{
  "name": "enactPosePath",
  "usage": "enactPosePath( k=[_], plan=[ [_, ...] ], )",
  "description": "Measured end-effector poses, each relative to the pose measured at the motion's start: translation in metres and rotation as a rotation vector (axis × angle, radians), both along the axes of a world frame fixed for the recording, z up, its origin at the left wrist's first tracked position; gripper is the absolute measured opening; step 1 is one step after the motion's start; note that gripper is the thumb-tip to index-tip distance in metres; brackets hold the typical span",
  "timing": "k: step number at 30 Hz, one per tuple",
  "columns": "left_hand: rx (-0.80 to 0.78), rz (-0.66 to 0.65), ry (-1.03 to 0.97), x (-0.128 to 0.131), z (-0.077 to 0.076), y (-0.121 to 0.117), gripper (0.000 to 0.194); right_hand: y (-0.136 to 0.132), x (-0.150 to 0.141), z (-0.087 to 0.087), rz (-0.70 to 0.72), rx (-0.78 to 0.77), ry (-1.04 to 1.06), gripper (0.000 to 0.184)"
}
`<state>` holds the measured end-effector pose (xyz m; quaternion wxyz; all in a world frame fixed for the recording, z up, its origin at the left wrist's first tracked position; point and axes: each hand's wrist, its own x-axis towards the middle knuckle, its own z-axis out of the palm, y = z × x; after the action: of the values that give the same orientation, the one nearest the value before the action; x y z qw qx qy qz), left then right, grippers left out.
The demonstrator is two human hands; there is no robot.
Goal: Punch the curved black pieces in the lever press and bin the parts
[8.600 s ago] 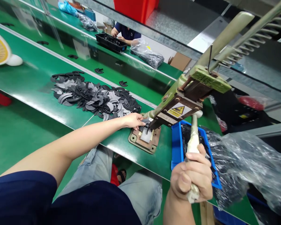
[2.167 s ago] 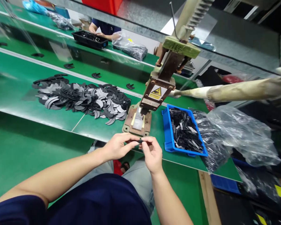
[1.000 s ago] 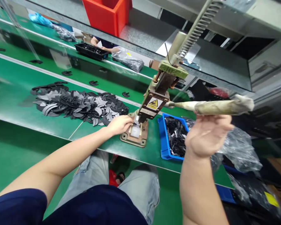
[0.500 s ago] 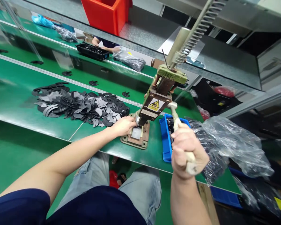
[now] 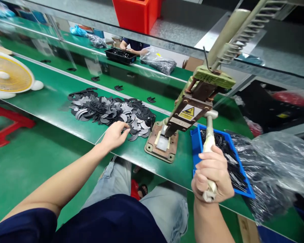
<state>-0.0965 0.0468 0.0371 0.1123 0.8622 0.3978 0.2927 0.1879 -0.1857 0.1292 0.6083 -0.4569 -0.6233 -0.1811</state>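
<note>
My left hand (image 5: 116,135) is at the near right edge of a pile of black and grey crescent-shaped pieces (image 5: 103,109). Its thumb and forefinger are curved and a little apart, with dark pieces just beyond them. My right hand (image 5: 214,172) is wrapped round the tape-covered lever handle (image 5: 209,140) of a hand press (image 5: 190,109). A warning label shows on the press head. Below the ram, the brown base plate (image 5: 162,156) carries a small pale block (image 5: 162,143) with no hand at it.
To the right of the press stands a blue bin (image 5: 243,168) of dark parts, beside clear plastic bags (image 5: 276,165). A white-and-yellow fan (image 5: 10,74) is at far left. Crescent pieces lie spaced along the green strip behind. Across the bench sits another person (image 5: 134,45) near a black tray (image 5: 120,55).
My left hand has moved left from the press base to the edge of the pile. My right hand stays on the lever. The view has shifted left, bringing in the fan.
</note>
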Motion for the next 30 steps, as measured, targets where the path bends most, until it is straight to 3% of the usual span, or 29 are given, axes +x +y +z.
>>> enactPosePath(
  k=[3, 7, 10, 14, 21, 24, 27, 30],
  plan=[
    [-0.026, -0.011, 0.136, -0.010, -0.015, -0.017, 0.027, 0.004, -0.003, -0.001, -0.008, 0.065, 0.013, 0.026],
    [-0.032, 0.010, 0.291, 0.008, -0.026, -0.027, 0.043, 0.005, -0.003, 0.000, -0.018, 0.067, 0.009, 0.026],
    [-0.021, 0.021, 0.352, 0.020, -0.025, -0.025, 0.040, 0.004, -0.002, 0.001, -0.019, 0.034, 0.000, 0.023],
    [-0.028, -0.110, 0.400, 0.019, -0.019, -0.028, 0.029, 0.002, -0.003, 0.001, -0.023, 0.030, -0.002, 0.023],
    [-0.121, -0.204, 0.253, 0.003, -0.021, -0.033, 0.029, 0.004, -0.006, 0.000, -0.041, 0.059, 0.016, 0.023],
    [-0.317, -0.190, 0.088, 0.009, -0.021, -0.027, 0.026, 0.004, -0.007, 0.001, -0.034, 0.050, 0.011, 0.022],
    [-0.716, -0.178, -0.209, 0.026, -0.014, -0.021, 0.028, 0.004, -0.008, 0.002, -0.029, 0.065, 0.013, 0.021],
    [-1.052, -0.248, -0.460, 0.054, -0.001, -0.014, 0.030, 0.005, -0.008, 0.002, -0.045, 0.086, 0.016, 0.023]
  ],
)
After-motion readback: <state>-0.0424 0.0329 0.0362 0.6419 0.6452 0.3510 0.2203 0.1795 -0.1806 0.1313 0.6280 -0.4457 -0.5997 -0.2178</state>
